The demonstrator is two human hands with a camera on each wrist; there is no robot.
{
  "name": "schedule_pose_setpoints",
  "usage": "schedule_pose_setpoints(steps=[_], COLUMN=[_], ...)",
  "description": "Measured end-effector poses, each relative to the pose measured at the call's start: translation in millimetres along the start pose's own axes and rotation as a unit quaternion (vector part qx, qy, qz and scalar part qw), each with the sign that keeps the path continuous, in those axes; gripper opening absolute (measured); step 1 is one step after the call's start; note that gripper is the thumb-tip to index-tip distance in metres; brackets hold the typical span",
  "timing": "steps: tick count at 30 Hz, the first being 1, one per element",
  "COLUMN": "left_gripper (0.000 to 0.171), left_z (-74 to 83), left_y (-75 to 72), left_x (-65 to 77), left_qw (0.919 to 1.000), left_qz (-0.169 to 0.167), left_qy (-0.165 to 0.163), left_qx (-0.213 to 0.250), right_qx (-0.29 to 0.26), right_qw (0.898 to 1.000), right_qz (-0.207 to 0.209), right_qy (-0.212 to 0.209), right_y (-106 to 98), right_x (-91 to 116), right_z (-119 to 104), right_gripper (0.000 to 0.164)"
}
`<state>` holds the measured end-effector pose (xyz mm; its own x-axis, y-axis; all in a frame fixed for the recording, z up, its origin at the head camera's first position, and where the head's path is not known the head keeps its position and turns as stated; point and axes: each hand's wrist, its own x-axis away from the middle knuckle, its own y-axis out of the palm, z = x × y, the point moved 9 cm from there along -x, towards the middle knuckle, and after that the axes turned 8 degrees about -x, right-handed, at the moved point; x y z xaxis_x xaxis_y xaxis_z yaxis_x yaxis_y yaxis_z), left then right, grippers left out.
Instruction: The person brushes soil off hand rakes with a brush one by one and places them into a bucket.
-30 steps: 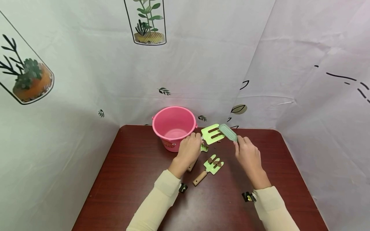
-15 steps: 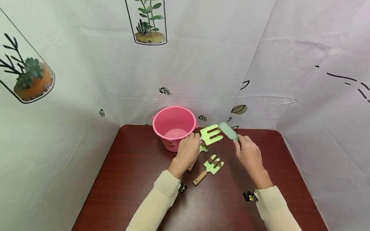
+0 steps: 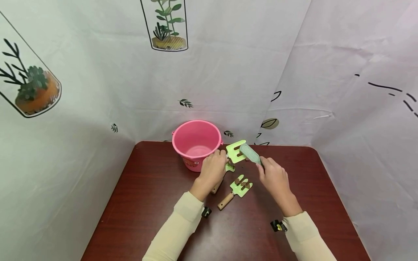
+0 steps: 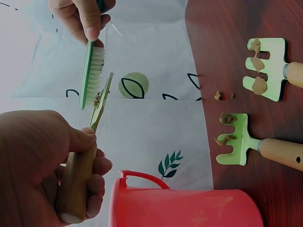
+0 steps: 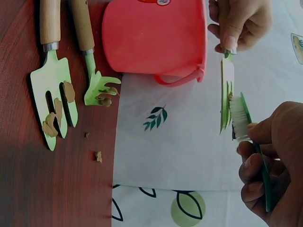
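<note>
Garden fork (image 3: 236, 151), light green, is held in the air just beside a pink bucket (image 3: 197, 137), its wooden handle (image 4: 77, 182) gripped by the person's left hand (image 3: 213, 166). The right hand (image 3: 275, 177) grips a green brush (image 3: 250, 153). Over the last half second the brush has moved from the tips of the tines (image 5: 223, 113) inward across them; its bristles (image 4: 96, 68) touch the metal near brown residue (image 4: 97, 100), so scrubbing seems under way, with the fork not yet clean. On the dark red-brown tabletop (image 3: 147, 195) lie a second fork (image 4: 277, 71) and a small rake (image 4: 242, 142), both with brown clumps (image 4: 259, 85), plus loose crumbs (image 4: 218, 95). A sticker (image 3: 191, 163) on the bucket bears a round white mark; its lettering is too small to read.
</note>
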<state>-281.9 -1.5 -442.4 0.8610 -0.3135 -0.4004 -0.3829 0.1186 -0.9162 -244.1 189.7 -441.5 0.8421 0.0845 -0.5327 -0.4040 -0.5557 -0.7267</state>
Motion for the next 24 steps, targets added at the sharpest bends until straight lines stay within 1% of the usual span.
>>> schedule_pose_setpoints(steps=[4, 10, 15, 21, 24], left_gripper=[0.021, 0.02, 0.018, 0.018, 0.018], left_z=[-0.1, -1.0, -2.3, -5.0, -6.4], left_y=[0.2, 1.1, 1.5, -0.5, -1.0], left_x=[0.6, 1.4, 2.0, 1.9, 1.8], left_qw=[0.9999, 1.0, 1.0, 1.0, 1.0], left_qz=[0.01, 0.001, -0.008, -0.004, -0.004], left_qy=[0.002, -0.003, -0.001, 0.002, 0.001], left_qx=[-0.001, 0.004, -0.003, -0.005, -0.003], right_qx=[0.012, 0.03, 0.041, 0.035, 0.028], right_qw=[1.0, 0.999, 0.999, 0.998, 0.998], right_qz=[0.007, 0.021, 0.035, 0.05, 0.049], right_qy=[0.002, 0.0, 0.005, 0.019, 0.019], right_y=[-2, -7, -12, -21, -23], right_x=[-2, -4, -5, -8, -9], right_z=[3, 5, 12, 20, 21], right_gripper=[0.027, 0.026, 0.027, 0.029, 0.03])
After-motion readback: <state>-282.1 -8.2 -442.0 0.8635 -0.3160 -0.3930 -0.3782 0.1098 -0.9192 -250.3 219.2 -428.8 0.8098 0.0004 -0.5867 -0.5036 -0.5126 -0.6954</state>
